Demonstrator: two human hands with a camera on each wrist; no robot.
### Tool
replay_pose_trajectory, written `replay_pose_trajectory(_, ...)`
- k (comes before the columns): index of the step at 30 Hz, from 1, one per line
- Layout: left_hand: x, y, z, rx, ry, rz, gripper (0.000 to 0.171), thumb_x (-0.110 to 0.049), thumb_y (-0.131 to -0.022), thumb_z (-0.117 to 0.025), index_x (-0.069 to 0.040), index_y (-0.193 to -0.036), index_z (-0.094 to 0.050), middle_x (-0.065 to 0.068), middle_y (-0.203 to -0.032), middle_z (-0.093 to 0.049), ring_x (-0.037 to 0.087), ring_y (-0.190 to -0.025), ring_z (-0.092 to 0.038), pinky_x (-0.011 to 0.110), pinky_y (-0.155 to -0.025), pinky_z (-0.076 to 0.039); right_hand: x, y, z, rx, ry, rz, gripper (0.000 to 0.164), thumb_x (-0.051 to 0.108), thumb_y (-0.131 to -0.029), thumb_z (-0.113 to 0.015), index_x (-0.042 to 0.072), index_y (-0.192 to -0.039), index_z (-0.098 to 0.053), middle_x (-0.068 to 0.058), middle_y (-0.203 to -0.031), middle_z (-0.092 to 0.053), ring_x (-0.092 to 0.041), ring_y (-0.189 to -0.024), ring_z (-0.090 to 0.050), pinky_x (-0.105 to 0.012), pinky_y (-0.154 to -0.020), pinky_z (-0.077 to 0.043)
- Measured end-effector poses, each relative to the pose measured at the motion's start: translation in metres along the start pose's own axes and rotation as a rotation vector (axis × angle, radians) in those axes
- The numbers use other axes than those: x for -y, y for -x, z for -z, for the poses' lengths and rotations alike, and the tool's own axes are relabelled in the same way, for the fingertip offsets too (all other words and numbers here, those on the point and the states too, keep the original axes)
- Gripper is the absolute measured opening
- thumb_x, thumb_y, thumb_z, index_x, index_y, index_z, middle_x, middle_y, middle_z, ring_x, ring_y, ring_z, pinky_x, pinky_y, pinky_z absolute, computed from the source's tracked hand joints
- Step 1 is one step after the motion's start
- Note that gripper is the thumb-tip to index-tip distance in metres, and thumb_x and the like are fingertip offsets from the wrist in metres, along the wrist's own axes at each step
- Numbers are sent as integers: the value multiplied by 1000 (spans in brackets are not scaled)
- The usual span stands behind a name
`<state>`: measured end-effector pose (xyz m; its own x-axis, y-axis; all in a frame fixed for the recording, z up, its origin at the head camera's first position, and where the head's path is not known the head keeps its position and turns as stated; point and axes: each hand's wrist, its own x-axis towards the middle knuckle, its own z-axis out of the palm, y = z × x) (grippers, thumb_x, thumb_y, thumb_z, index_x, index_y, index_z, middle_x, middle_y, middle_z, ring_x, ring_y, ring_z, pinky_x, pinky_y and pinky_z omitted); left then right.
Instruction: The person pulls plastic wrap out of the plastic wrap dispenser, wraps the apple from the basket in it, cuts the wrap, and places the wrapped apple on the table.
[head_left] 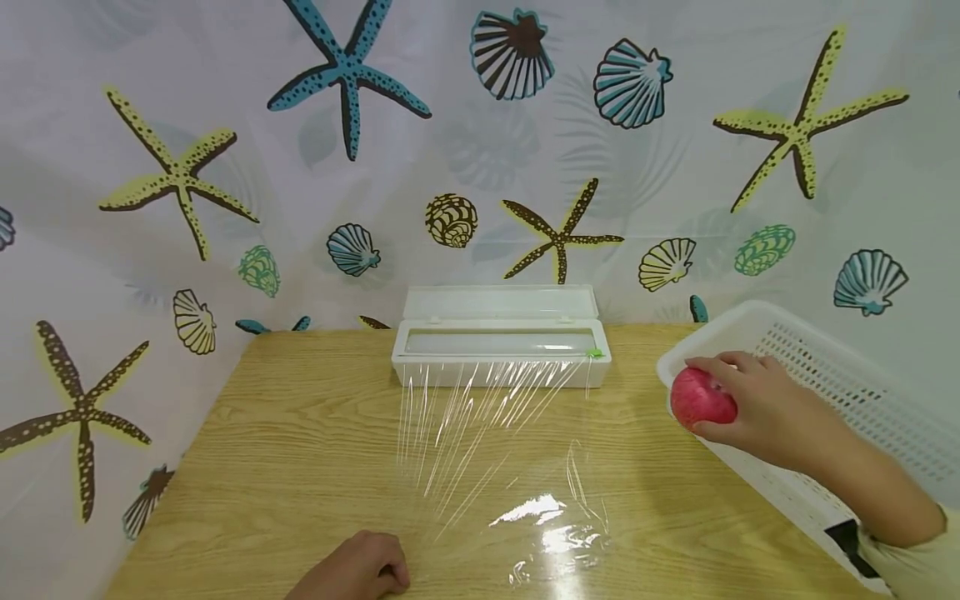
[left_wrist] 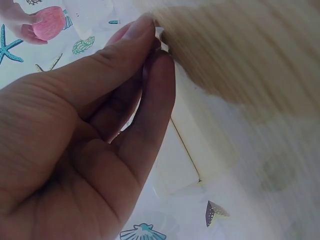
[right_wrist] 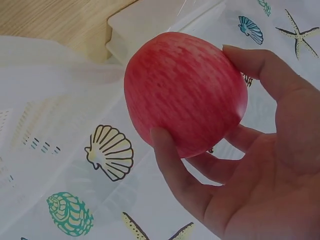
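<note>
In the head view my right hand grips a red apple over the near-left corner of a white basket. The right wrist view shows the thumb and fingers spread round the apple. My left hand is low at the table's front, thumb and fingertips together in the left wrist view. It pinches the lower left of the clear plastic wrap, whose creases run toward it. The wrap stretches over the table from a white dispenser box with its lid raised.
The perforated white basket stands along the right side of the wooden table. A small green slider sits at the right end of the dispenser's front edge. Behind the table hangs a white cloth printed with shells and starfish.
</note>
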<state>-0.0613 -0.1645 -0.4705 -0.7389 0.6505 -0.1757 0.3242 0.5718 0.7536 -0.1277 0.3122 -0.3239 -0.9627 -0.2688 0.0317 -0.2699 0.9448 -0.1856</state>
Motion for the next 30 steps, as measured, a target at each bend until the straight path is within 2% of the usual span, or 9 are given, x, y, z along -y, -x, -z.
replay_pose_trajectory(7, -3, -1, 2, 1, -8, -15, 11, 1, -78, -70, -9, -76, -72, -6, -73, -64, -1, -67, -55, 19, -60, -52, 18, -10, -9, 16, -49, 35, 72, 34, -67, -81, 11, -128, -52, -25, -124, -50, -46, -105, -44, -51, -60, -58)
replay_pose_trajectory(13, -3, -2, 1, 11, 23, 15, 13, 5, -78, -67, -8, -76, -71, -9, -73, -62, -2, -65, -52, 18, -58, -51, 33, -15, -20, 18, -75, 103, 72, 35, -65, -82, 12, -127, -53, -22, -123, -53, -43, -105, -47, -52, -61, -58)
replay_pose_trajectory(23, -5, -2, 3, 12, 29, 19, 11, 3, -78, -68, -7, -76, -71, -7, -72, -61, -1, -65, -52, 19, -58, -51, 60, -19, -39, 31, -116, 182, 70, 31, -67, -79, 9, -128, -53, -15, -124, -55, -33, -104, -49, -46, -64, -58)
replay_pose_trajectory(30, -2, -1, 0, 13, 42, 39, 11, 3, -78, -68, -8, -76, -70, -8, -74, -62, 0, -66, -54, 19, -59, -51, 78, -26, -55, 28, -141, 235, 70, 31, -66, -80, 13, -128, -54, -10, -125, -54, -31, -108, -48, -44, -66, -58)
